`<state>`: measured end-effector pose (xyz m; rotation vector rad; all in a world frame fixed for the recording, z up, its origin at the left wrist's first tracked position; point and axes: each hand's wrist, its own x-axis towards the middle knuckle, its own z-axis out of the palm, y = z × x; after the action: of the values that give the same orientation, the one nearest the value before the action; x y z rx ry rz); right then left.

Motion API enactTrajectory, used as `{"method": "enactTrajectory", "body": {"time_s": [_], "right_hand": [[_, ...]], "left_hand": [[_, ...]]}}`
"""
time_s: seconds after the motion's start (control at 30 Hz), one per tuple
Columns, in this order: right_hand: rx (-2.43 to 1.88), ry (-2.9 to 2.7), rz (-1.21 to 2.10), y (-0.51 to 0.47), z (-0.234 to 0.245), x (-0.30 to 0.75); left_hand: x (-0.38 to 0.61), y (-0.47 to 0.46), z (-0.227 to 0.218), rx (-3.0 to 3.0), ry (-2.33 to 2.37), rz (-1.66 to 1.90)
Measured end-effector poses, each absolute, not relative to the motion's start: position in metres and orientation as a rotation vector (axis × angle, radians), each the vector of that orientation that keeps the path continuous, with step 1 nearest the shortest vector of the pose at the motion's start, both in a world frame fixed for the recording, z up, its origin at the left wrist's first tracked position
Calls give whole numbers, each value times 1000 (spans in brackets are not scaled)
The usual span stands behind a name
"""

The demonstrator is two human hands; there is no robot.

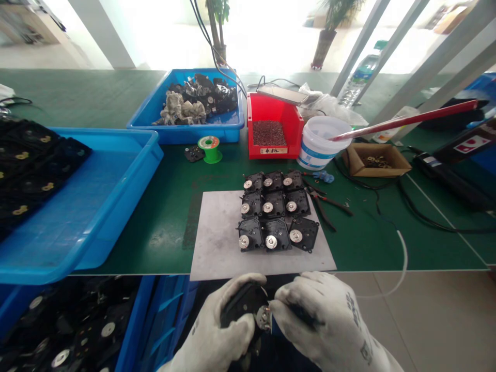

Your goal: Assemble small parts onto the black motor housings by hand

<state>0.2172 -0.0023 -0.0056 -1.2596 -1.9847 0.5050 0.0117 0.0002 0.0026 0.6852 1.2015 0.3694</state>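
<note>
Both hands wear white gloves and are just off the near edge of the table point(166, 227). The left hand point(217, 328) is curled around a black part point(245, 305), with the thumb on the near side and the fingers over the far side. The part has a silver wheel point(264, 318) at its right side. The right hand point(325, 310) is mostly closed, its thumb and finger tips drawn together at the right edge of the wheel. The tips are hard to see, so I cannot tell if they grip the wheel or some small thing.

On the far side of the hands, a white sheet point(215, 232) lies on the table. Nine black parts point(277, 235) sit there in three rows of three, each with a silver wheel. The near right one is turned a bit. Pliers point(323, 199) lie just to their right. Farther back are a green spool point(211, 151), a red bin point(273, 152) full of tiny bits, a white tub point(318, 155) with a red stick point(406, 120), and a brown box point(375, 168). A big blue tray point(116, 181) stands on the left.
</note>
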Motion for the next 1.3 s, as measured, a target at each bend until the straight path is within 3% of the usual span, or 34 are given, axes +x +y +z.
{"method": "enactTrajectory", "body": {"time_s": [0.17,0.33,0.83,1.3], "right_hand": [[-1264,-1887,770,-14,-13,232],[-1439,-1835,708,-19,-12,222],[-1544,-1535,1392,-16,-11,215],[-1390,-1628,1217,-16,-15,213]], "left_hand": [[4,-3,-18,721,1108,541],[4,-3,-15,592,1135,536],[6,-3,-20,802,1187,576],[9,-7,-18,624,1147,584]]}}
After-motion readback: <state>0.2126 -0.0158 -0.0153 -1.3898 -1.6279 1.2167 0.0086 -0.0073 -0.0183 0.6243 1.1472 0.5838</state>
